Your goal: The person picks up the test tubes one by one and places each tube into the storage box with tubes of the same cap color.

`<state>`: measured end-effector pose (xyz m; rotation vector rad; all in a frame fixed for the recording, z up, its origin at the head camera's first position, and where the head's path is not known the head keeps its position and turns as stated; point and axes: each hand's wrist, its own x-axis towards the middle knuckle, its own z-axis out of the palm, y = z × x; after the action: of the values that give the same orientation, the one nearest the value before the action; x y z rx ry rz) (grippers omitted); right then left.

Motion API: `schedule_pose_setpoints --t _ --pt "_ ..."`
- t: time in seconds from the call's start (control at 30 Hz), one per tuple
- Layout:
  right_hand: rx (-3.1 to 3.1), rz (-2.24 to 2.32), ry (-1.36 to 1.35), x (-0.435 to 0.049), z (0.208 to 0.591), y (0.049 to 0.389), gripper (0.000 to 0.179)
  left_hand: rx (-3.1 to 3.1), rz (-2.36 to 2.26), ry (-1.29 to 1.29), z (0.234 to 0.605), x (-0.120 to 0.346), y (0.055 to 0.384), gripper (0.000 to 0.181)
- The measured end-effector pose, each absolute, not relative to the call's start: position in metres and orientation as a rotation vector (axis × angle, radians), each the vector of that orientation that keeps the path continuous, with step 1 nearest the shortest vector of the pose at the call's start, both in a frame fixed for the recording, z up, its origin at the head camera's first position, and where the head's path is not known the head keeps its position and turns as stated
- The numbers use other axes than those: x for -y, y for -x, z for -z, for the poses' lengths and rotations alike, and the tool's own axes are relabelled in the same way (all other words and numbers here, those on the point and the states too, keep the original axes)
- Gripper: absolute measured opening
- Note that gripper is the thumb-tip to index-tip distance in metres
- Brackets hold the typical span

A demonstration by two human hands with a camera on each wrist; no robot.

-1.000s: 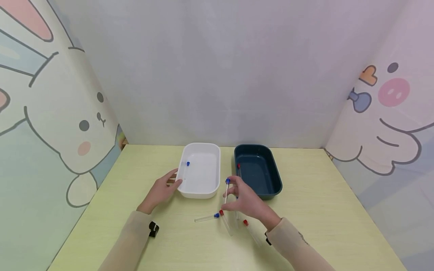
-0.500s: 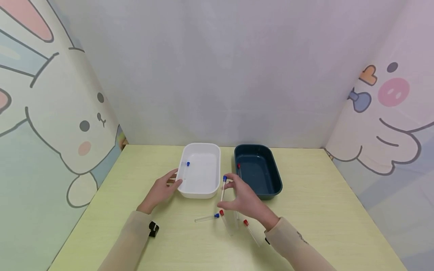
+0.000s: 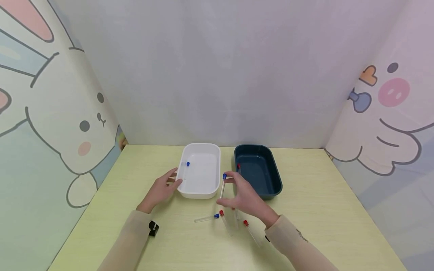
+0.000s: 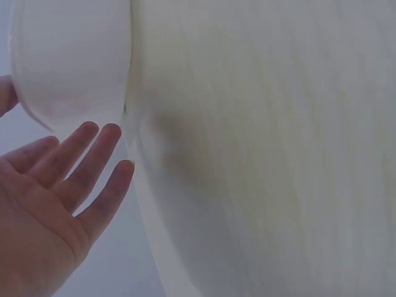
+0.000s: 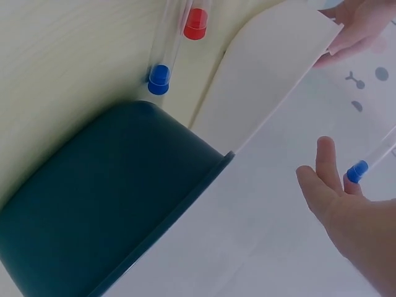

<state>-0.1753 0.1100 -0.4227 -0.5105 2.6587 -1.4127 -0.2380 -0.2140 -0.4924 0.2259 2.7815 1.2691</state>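
Observation:
My right hand (image 3: 242, 194) pinches a clear, blue-capped test tube (image 3: 222, 190) between thumb and fingers, cap up, slightly tilted, just right of the white bin (image 3: 197, 196). The same tube's blue cap (image 5: 357, 171) shows at the fingertips in the right wrist view. My left hand (image 3: 162, 190) is at the white bin's left side, thumb at the rim. In the left wrist view its other fingers (image 4: 105, 192) extend loosely beside the wall. A blue-capped tube (image 3: 188, 164) lies in the white bin; a red-capped tube (image 3: 239, 168) leans inside the dark teal bin (image 3: 276, 177).
In front of the bins lie a blue-capped tube (image 3: 206, 218) and two red-capped tubes (image 3: 226, 225), (image 3: 251, 233). More tubes (image 3: 237, 215) are partly hidden beneath my right hand. Printed cloth walls (image 3: 217, 75) stand behind and beside the table (image 3: 183, 244).
My right hand has shifted slightly left and upward with the blue-capped test tube, toward the white bin. A red cap has come into view below it. My left hand stays put.

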Motion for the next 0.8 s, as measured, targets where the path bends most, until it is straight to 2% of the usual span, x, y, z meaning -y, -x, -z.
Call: schedule_pose_setpoints --t 0.8 --pt "-2.788 1.285 0.677 -0.110 0.417 0.202 0.088 -2.749 -1.325 -0.275 0.494 0.214 0.248 0.064"
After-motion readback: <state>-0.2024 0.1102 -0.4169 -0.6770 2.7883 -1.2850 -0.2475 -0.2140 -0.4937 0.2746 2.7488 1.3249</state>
